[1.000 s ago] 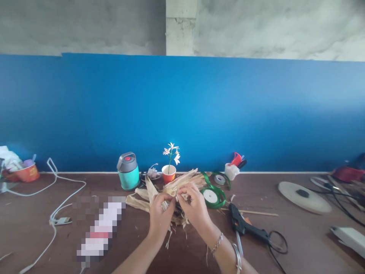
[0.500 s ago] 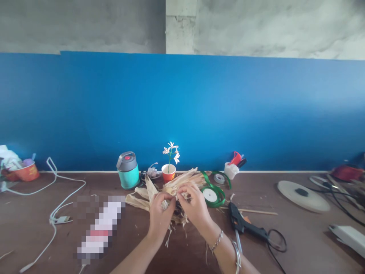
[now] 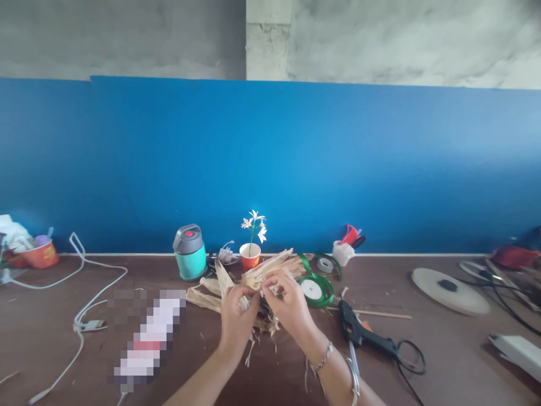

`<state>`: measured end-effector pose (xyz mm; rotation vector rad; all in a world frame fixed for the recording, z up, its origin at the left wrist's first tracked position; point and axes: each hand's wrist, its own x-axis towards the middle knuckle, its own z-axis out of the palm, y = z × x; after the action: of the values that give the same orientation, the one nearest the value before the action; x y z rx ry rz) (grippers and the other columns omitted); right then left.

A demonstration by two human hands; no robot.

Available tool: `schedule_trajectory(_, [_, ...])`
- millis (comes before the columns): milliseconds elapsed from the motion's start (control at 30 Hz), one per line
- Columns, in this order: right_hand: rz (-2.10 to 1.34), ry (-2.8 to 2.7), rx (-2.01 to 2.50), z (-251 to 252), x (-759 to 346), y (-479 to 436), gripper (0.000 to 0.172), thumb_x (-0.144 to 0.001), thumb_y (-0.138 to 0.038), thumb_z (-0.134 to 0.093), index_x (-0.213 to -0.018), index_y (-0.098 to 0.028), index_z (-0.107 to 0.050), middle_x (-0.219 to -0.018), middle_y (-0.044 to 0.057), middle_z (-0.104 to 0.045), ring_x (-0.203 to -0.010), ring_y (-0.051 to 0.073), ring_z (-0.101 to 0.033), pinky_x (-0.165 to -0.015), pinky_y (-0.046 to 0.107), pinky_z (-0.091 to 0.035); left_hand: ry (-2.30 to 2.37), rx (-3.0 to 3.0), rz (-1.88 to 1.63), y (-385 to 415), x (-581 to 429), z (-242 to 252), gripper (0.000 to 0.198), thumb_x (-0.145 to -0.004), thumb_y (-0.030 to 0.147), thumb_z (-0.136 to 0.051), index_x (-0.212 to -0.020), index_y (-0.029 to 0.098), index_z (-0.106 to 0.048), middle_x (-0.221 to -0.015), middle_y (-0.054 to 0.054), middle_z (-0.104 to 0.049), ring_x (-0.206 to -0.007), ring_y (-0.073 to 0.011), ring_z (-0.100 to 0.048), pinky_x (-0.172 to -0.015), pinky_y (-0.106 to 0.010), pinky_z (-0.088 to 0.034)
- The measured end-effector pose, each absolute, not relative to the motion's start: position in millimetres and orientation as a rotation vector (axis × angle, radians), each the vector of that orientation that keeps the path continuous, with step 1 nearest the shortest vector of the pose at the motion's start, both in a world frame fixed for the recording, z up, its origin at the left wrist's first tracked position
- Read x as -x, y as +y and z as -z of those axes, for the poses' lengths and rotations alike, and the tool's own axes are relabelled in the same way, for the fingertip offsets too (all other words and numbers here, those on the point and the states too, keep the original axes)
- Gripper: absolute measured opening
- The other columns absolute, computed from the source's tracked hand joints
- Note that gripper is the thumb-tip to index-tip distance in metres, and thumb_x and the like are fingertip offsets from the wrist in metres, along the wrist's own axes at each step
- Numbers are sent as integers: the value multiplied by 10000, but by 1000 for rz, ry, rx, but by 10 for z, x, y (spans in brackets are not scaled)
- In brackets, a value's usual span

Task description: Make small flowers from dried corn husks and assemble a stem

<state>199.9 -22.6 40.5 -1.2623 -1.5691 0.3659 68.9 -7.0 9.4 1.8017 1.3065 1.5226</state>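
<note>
My left hand (image 3: 235, 318) and my right hand (image 3: 288, 304) meet over the brown table (image 3: 443, 361), both pinched on a small piece of dried corn husk (image 3: 258, 294) held between the fingertips. A heap of pale husks (image 3: 270, 268) lies just behind the hands. Thin husk scraps (image 3: 252, 345) lie on the table beneath my wrists. A bracelet and a bangle sit on my right wrist.
A black glue gun (image 3: 359, 331) with its cord lies right of my hands. Green ribbon spool (image 3: 313, 290), tape roll (image 3: 325, 264), red cup with a paper flower (image 3: 250, 256), teal jug (image 3: 190, 254) stand behind. White cables (image 3: 91, 301) run left; round white disc (image 3: 448, 290) right.
Both hands stay pinched on the husk piece; fingers shift only slightly, and the view dips a little.
</note>
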Motion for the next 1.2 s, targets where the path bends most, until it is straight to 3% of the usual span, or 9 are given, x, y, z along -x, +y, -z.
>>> schedule_trajectory(233, [-523,-1473,1315,-411,-2072,-162,74,-680,-161,-553,-678,-174,-626,-724,19,-646,-678,152,-572,-602,237,-436,1344,-1813,-1583,-47,-646,-64,121,-757,298,-569,-694,207,-620,-748,-28,-650,-776,-213,-596,-734,-340,-468])
schedule_trajectory(367, [-808,-1724,1413,-347,-2116,-160,144,-599,-96,-531,-593,-159,-660,-609,7,-649,-588,140,-569,-539,212,-419,1345,-1840,-1639,-36,-644,-37,82,-761,265,-580,-714,202,-606,-769,-33,-651,-787,-206,-598,-743,-336,-476])
schedule_trajectory(533, [-1038,-2017,1303,-256,-1986,-308,195,-605,-98,-517,-615,-168,-699,-547,-20,-645,-517,114,-538,-472,177,-364,1321,-1871,-1684,-32,-647,-22,83,-766,259,-585,-706,206,-608,-750,-34,-656,-776,-203,-608,-745,-338,-490])
schedule_trajectory(767, [-639,-2102,1421,-306,-1936,-361,151,-597,-80,-531,-539,-170,-638,-491,-6,-605,-455,112,-470,-439,204,-277,1348,-1906,-1677,-24,-638,-26,86,-764,242,-582,-694,205,-616,-751,-29,-668,-781,-203,-610,-736,-334,-485])
schedule_trajectory(867, [-496,-1936,1479,-435,-2083,-280,144,-648,-98,-522,-568,-178,-611,-537,-1,-607,-504,130,-515,-488,216,-344,1388,-1952,-1651,-16,-643,-31,94,-754,248,-595,-677,206,-627,-733,-21,-672,-771,-208,-607,-728,-340,-474])
schedule_trajectory(967, [-306,-1737,1400,-541,-2194,-220,90,-721,-137,-519,-717,-192,-590,-728,18,-629,-710,168,-574,-648,257,-434,1432,-2039,-1598,-13,-656,-30,97,-748,236,-606,-659,211,-634,-728,-17,-677,-765,-214,-602,-721,-349,-455])
schedule_trajectory(1067, [-255,-1757,1259,-580,-2226,-214,123,-745,-151,-543,-849,-206,-577,-899,41,-618,-907,200,-556,-782,309,-444,1426,-2140,-1562,-28,-669,-31,89,-754,213,-598,-672,213,-632,-746,-17,-680,-779,-215,-598,-722,-348,-437])
schedule_trajectory(1200, [-309,-1871,1211,-556,-2228,-230,223,-708,-90,-539,-896,-205,-581,-932,44,-616,-926,206,-550,-829,336,-434,1410,-2242,-1488,-67,-680,-46,73,-753,203,-609,-682,215,-617,-758,-13,-677,-787,-214,-593,-731,-345,-413])
